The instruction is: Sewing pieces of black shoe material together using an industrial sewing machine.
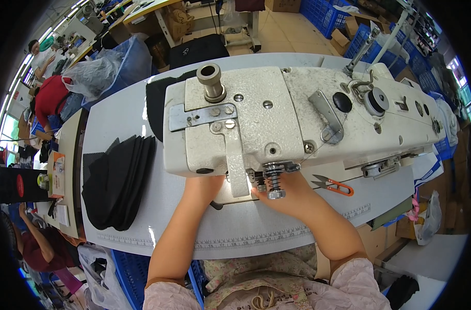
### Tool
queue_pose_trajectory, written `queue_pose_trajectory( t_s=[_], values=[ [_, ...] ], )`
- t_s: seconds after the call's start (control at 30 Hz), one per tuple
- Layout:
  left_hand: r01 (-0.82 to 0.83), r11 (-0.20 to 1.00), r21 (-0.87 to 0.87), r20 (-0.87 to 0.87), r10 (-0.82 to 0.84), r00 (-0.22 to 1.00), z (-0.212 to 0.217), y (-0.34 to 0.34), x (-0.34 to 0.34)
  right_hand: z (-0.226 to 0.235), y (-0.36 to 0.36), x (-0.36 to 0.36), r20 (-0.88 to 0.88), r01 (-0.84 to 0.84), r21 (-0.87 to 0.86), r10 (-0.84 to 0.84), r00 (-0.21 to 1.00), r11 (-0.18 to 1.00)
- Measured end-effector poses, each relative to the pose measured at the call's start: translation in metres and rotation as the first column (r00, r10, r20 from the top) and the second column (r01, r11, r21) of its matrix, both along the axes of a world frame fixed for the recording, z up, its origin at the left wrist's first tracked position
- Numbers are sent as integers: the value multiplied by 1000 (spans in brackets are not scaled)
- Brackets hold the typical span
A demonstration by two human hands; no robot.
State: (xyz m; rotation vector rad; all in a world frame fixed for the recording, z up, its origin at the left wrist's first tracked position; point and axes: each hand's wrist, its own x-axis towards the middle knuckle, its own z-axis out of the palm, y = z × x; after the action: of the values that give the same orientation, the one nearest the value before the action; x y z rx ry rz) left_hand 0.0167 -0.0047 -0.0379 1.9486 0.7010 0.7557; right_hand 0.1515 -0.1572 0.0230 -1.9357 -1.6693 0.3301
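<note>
A white industrial sewing machine (274, 111) stretches across the table in front of me. Both my forearms reach up under its head. My left hand (205, 187) is left of the presser area, its fingers covered by the machine. On the other side, my right hand (283, 199) is beside the spring tension knob, and its fingers are hidden too. Whatever either hand touches cannot be seen. Left of my left arm lies a fanned stack of black fabric pieces (119, 186). More black fabric (155, 106) shows behind the machine head. Orange-handled thread snips (335, 185) rest right of my right hand.
A printed ruler scale (261, 238) runs along the near edge of the pale tabletop (111, 121). Beyond its left side is a blue bin (134, 64) with clear plastic in it. Blue crates (323, 16) stand far right. Other people sit at the left.
</note>
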Motion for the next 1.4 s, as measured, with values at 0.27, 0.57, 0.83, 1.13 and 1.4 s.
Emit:
queue_pose_trajectory(
  t_s=[0.27,0.57,0.83,1.13,1.4],
  values=[
    [10,908,419,-68,20,997,31,-8,0,0,-1,1,11,-9,145,7,1000,989],
    [17,901,434,-158,57,986,8,-1,-7,-1,0,-1,68,-31,-42,34,997,999],
    [-20,867,498,-140,104,985,0,4,-2,6,0,2,83,-27,-9,28,996,1000],
    [-89,792,604,-109,193,975,11,0,-1,4,-4,4,197,-64,-258,117,973,964],
    [-573,767,290,23,593,805,111,32,-89,-3,-7,-2,132,26,-359,23,991,933]
  ],
)
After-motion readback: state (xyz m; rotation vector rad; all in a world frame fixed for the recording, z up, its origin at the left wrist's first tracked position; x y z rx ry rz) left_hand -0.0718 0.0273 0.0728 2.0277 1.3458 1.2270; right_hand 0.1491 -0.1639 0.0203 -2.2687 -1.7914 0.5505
